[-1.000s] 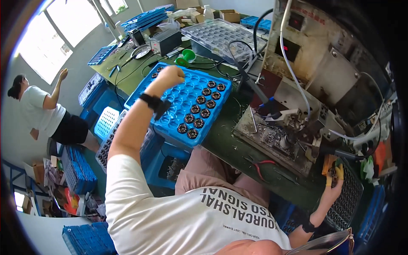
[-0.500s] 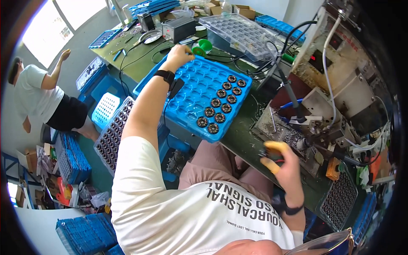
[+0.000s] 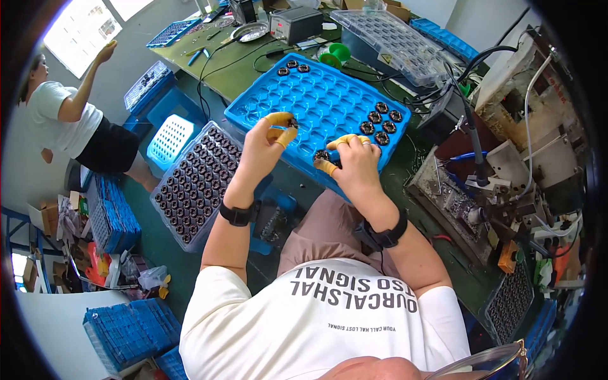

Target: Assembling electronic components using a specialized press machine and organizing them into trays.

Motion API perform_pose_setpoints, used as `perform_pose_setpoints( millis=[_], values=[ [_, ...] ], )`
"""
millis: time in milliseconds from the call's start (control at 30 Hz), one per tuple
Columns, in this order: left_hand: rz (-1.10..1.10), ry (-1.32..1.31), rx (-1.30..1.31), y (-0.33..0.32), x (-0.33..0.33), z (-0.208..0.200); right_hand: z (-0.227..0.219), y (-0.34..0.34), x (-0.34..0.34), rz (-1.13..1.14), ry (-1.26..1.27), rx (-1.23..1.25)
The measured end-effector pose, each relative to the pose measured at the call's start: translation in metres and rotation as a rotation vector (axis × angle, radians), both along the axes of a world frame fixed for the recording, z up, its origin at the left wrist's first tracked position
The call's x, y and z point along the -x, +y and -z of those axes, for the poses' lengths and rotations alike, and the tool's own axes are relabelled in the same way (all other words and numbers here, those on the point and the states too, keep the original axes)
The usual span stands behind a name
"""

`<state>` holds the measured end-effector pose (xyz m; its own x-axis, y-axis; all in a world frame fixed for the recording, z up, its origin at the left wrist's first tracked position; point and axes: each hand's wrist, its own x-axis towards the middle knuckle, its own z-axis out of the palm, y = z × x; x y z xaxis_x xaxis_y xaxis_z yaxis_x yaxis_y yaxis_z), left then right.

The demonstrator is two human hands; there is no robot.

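Observation:
A blue tray with round pockets lies in front of me at the bench edge. Dark round wound coils fill pockets along its right side, and several more coils sit in its far left corner. My left hand, with yellow finger covers, pinches one dark coil above the tray's left part. Over the near right corner, my right hand, also in finger covers, has its fingertips closed on another coil. The palm partly hides the pockets there.
A clear-lidded box and a grey power unit stand behind the tray. On the right is a machine with hoses. A red-handled tool lies near my right forearm. A tray full of coils stands left; another person is beyond.
My left hand has come back from the tray's far edge toward me. My right hand has moved from the bench onto the tray, leaving the red-handled tool on the bench.

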<state>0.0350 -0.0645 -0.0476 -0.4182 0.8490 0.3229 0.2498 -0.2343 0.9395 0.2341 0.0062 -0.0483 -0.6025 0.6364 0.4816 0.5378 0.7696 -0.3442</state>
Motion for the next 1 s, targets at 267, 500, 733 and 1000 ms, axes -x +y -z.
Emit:
perform_pose_setpoints(
  millis=[267, 500, 733, 1000],
  values=[
    [0.17, 0.278, 0.034, 0.015, -0.04, -0.009, -0.055, -0.02, -0.135, 0.021, 0.211, 0.155],
    [0.305, -0.091, 0.002, 0.021, -0.084, -0.016, -0.028, -0.061, -0.283, 0.564, 0.518, 0.233],
    [0.509, -0.055, 0.013, 0.054, -0.157, -0.007, -0.008, -0.065, -0.313, 0.74, 0.574, 0.017],
    [0.429, 0.073, 0.148, 0.061, -0.155, 0.009, 0.029, -0.045, -0.305, 0.674, 0.388, -0.251]
  ],
)
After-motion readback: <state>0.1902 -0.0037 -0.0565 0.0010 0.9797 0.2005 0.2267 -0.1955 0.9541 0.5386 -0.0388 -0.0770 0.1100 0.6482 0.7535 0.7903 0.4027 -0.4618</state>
